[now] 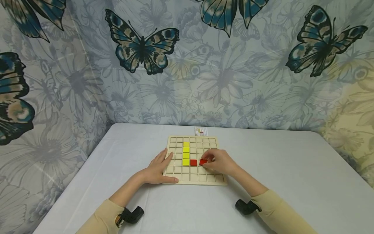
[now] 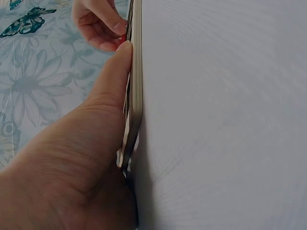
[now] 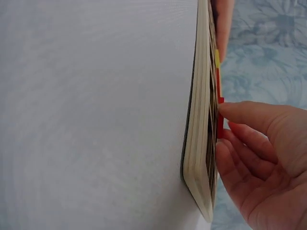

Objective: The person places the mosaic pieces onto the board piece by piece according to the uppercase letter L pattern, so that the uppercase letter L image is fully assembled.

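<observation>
A wooden grid board [image 1: 201, 184] lies on the table, with a column of several yellow square tiles [image 1: 186, 155] in its cells. One red tile [image 1: 193, 162] sits just right of the lowest yellow one. Between thumb and fingers my right hand [image 1: 219, 161] pinches another red tile [image 1: 202, 162] at the board's surface, one cell or so further right. In the right wrist view that held tile [image 3: 220, 124] stands slightly proud of the grid. My left hand [image 1: 154, 172] rests spread on the board's left side, its thumb on the front left edge.
A small printed card [image 1: 201, 131] with a grid and coloured squares lies behind the board. White cloth covers the table [image 1: 277, 162]. A butterfly-patterned fabric [image 1: 163, 91] hangs behind it. Black wrist devices [image 1: 132, 215] sit at both sleeves.
</observation>
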Action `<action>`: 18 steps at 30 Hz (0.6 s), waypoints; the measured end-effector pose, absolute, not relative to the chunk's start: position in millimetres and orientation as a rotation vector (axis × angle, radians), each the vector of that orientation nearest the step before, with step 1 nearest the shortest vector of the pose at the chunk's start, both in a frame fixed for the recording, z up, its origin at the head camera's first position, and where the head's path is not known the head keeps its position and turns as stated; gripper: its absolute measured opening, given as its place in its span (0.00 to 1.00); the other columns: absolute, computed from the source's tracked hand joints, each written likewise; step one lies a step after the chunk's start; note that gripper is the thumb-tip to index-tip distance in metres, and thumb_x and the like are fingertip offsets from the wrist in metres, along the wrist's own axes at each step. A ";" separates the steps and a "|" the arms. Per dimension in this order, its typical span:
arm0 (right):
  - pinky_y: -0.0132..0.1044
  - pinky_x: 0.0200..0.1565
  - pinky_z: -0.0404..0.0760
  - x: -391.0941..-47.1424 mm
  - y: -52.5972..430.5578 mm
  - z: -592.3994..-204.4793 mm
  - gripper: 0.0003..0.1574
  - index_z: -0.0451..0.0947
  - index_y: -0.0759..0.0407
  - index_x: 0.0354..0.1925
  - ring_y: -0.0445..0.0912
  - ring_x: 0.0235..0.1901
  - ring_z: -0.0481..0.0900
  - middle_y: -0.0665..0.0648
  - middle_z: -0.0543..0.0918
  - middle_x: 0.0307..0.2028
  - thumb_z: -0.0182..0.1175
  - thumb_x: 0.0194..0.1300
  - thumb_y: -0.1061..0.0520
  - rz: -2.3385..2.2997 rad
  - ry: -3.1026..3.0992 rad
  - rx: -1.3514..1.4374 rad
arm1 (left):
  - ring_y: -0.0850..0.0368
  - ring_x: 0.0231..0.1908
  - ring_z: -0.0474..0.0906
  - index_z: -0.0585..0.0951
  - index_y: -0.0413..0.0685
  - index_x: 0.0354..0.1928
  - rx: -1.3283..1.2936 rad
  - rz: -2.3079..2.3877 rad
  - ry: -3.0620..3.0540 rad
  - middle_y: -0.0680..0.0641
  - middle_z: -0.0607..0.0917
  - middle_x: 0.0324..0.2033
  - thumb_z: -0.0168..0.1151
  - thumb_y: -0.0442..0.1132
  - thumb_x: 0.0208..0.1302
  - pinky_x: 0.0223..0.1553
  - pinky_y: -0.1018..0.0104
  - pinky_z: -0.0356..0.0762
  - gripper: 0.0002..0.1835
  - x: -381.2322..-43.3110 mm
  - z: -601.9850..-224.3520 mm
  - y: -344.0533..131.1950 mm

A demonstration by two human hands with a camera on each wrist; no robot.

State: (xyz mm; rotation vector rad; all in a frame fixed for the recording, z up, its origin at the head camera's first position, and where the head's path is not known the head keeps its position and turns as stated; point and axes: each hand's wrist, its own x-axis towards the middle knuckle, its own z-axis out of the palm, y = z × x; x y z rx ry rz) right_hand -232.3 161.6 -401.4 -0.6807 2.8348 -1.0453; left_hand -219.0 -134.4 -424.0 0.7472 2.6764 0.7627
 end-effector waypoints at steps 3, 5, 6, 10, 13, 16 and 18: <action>0.35 0.35 0.75 -232.7 160.8 -402.0 0.11 0.83 0.55 0.39 0.42 0.32 0.74 0.45 0.78 0.29 0.71 0.56 0.63 -1.041 2.832 -0.716 | 0.40 0.74 0.30 0.46 0.42 0.77 0.746 0.765 2.674 0.35 0.36 0.75 0.67 0.64 0.56 0.68 0.37 0.39 0.59 -219.0 -423.8 -134.1; 0.35 0.35 0.75 -233.3 160.8 -402.9 0.11 0.82 0.55 0.39 0.42 0.32 0.74 0.46 0.79 0.29 0.71 0.56 0.63 -1.044 2.825 -0.748 | 0.40 0.74 0.30 0.47 0.41 0.77 0.746 0.767 2.675 0.35 0.36 0.75 0.67 0.64 0.56 0.68 0.37 0.39 0.59 -219.0 -423.9 -134.0; 0.35 0.35 0.75 -233.4 160.9 -402.9 0.11 0.82 0.56 0.39 0.42 0.32 0.74 0.46 0.79 0.29 0.71 0.56 0.63 -1.050 2.820 -0.763 | 0.40 0.74 0.30 0.47 0.41 0.77 0.745 0.766 2.675 0.35 0.36 0.75 0.67 0.64 0.56 0.68 0.37 0.39 0.59 -219.0 -423.9 -134.0; 0.36 0.37 0.76 -233.5 161.1 -403.9 0.11 0.82 0.55 0.39 0.42 0.33 0.75 0.48 0.81 0.32 0.71 0.57 0.63 -1.061 2.812 -0.799 | 0.40 0.74 0.30 0.46 0.41 0.77 0.743 0.769 2.675 0.35 0.36 0.75 0.67 0.64 0.56 0.68 0.37 0.38 0.59 -218.9 -424.2 -134.3; 0.36 0.38 0.77 -233.1 161.1 -404.5 0.11 0.83 0.56 0.40 0.41 0.33 0.76 0.48 0.82 0.34 0.70 0.57 0.64 -1.067 2.809 -0.813 | 0.39 0.74 0.30 0.46 0.41 0.77 0.743 0.773 2.672 0.35 0.36 0.75 0.67 0.64 0.56 0.68 0.36 0.38 0.59 -218.9 -424.2 -134.4; 0.36 0.39 0.78 -232.5 160.6 -404.9 0.11 0.83 0.56 0.40 0.42 0.34 0.76 0.49 0.82 0.36 0.70 0.57 0.65 -1.071 2.808 -0.816 | 0.39 0.74 0.31 0.46 0.41 0.77 0.745 0.780 2.670 0.34 0.36 0.75 0.67 0.63 0.56 0.68 0.36 0.38 0.59 -218.7 -424.1 -134.2; 0.37 0.39 0.78 -232.0 160.1 -404.6 0.12 0.83 0.57 0.40 0.42 0.34 0.76 0.49 0.82 0.36 0.70 0.57 0.65 -1.074 2.810 -0.818 | 0.39 0.74 0.31 0.46 0.41 0.77 0.743 0.777 2.669 0.34 0.36 0.75 0.67 0.63 0.56 0.68 0.36 0.38 0.59 -218.8 -424.2 -134.1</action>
